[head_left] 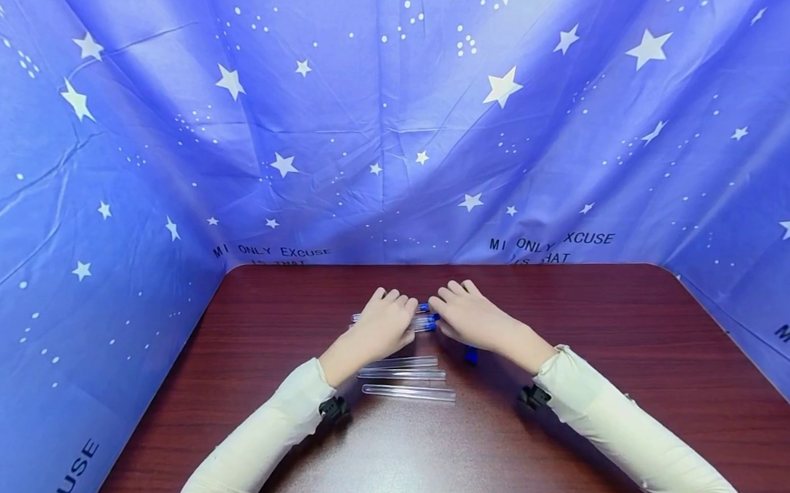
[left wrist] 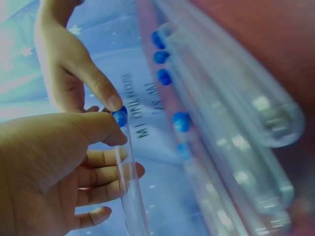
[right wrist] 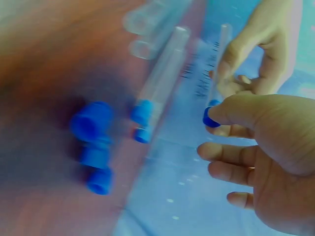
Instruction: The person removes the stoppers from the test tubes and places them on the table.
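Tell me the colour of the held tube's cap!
The cap is blue, clearest in the right wrist view.

Smooth tubes (head_left: 409,392) glinting on wood-grain table (head_left: 402,456)
The table is shining at six o'clock in the head view; creased cloth (head_left: 378,131) is hanging at twelve; smooth plastic caps (right wrist: 95,156) are looking satiny.

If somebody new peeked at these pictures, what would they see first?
Probably the bright blue curtain with white stars, hanging behind and beside the dark red table. Next, over the table, the left hand holds a clear tube while the right hand pinches its blue cap. In the right wrist view, three loose caps lie on the table.
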`<action>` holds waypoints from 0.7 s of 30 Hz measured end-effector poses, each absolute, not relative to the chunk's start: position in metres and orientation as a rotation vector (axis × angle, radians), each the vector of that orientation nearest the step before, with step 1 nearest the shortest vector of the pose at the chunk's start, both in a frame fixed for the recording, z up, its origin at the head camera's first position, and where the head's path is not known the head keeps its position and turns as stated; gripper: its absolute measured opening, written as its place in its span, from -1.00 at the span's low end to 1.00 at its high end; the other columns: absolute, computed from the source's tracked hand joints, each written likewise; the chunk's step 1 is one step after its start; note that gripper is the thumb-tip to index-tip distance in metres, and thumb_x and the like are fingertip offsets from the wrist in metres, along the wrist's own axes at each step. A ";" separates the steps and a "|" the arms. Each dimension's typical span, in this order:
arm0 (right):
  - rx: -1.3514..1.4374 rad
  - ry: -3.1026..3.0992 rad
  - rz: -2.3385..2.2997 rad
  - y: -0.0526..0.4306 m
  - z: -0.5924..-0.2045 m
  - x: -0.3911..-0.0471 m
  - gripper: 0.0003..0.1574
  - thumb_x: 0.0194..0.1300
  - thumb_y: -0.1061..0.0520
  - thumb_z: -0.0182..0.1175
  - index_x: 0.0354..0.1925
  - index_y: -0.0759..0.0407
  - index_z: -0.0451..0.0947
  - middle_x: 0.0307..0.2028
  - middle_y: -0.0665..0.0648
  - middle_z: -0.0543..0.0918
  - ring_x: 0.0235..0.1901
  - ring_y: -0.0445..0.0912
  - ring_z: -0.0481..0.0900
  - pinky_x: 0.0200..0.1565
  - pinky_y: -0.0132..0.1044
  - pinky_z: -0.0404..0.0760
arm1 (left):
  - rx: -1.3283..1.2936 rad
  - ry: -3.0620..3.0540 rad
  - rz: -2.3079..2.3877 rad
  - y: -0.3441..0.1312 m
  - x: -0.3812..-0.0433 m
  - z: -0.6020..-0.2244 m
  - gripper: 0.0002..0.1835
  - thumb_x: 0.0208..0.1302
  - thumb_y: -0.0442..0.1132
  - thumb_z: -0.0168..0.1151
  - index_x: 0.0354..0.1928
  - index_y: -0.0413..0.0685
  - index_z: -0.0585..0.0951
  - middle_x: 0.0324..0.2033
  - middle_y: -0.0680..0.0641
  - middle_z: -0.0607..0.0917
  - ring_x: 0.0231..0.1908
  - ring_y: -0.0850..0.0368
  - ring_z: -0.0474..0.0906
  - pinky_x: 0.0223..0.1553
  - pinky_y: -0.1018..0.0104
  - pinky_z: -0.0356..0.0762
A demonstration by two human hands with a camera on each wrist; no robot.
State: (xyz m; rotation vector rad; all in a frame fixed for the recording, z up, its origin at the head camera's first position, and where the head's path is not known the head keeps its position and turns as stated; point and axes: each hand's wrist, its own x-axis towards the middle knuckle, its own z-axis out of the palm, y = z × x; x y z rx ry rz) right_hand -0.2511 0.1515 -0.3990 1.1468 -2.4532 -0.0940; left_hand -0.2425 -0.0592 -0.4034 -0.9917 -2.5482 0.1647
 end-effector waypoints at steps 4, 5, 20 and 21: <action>1.104 -2.492 -0.021 0.154 -0.380 -0.251 -0.74 0.19 0.08 0.40 -0.27 0.12 0.50 -0.36 0.07 0.54 -0.25 0.07 0.46 -0.17 -0.08 0.37 | -0.975 -2.479 0.091 -0.059 -0.246 -0.388 -0.82 0.20 -0.13 0.33 -0.30 -0.01 0.54 -0.38 0.05 0.69 -0.26 0.06 0.58 -0.16 0.19 0.41; 1.093 -2.508 0.001 0.154 -0.375 -0.251 -0.75 0.20 0.09 0.39 -0.27 0.11 0.50 -0.36 0.07 0.54 -0.24 0.07 0.46 -0.15 -0.07 0.37 | -0.972 -2.464 0.072 -0.059 -0.246 -0.384 -0.83 0.20 -0.14 0.33 -0.31 0.00 0.53 -0.39 0.05 0.68 -0.26 0.06 0.57 -0.16 0.19 0.40; 0.957 -2.654 0.172 0.162 -0.333 -0.248 -0.88 0.39 0.08 0.20 -0.21 0.11 0.51 -0.35 0.07 0.53 -0.20 0.09 0.46 -0.01 0.07 0.39 | -0.969 -2.282 -0.059 -0.057 -0.249 -0.346 -0.84 0.23 -0.22 0.34 -0.31 -0.02 0.50 -0.41 0.04 0.58 -0.30 0.05 0.47 -0.13 0.16 0.39; 0.953 -2.654 0.179 0.163 -0.332 -0.248 -0.88 0.40 0.08 0.20 -0.20 0.11 0.52 -0.35 0.07 0.54 -0.20 0.09 0.46 -0.01 0.06 0.39 | -0.968 -2.282 -0.062 -0.056 -0.249 -0.345 -0.84 0.24 -0.22 0.33 -0.30 -0.02 0.50 -0.41 0.04 0.57 -0.30 0.05 0.46 -0.12 0.16 0.39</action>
